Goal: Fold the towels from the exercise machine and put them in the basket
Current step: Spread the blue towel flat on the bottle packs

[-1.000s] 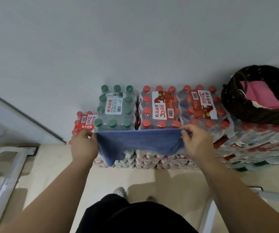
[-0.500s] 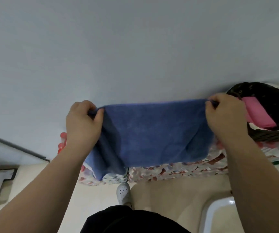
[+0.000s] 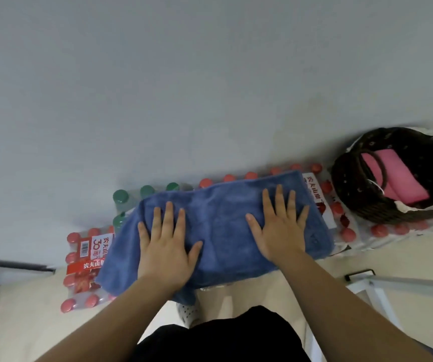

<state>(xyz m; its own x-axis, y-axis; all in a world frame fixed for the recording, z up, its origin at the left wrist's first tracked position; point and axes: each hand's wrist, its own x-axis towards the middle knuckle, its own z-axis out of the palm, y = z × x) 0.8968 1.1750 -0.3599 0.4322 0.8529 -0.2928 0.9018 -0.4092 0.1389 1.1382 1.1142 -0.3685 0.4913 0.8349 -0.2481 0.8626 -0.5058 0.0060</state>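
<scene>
A plain pale grey wall (image 3: 210, 87) fills the far side. Shrink-wrapped packs of red-capped bottles (image 3: 85, 259) and green-capped bottles (image 3: 120, 196) stand against it on the glossy beige floor (image 3: 27, 309). A white metal frame (image 3: 377, 291) stands near right.

You've brought the blue towel (image 3: 218, 228) down from where you held it stretched in the air and laid it across the packs of bottled water (image 3: 85, 259). Your left hand (image 3: 167, 250) and right hand (image 3: 279, 227) no longer pinch its top corners; both now press flat on it, fingers spread.
</scene>
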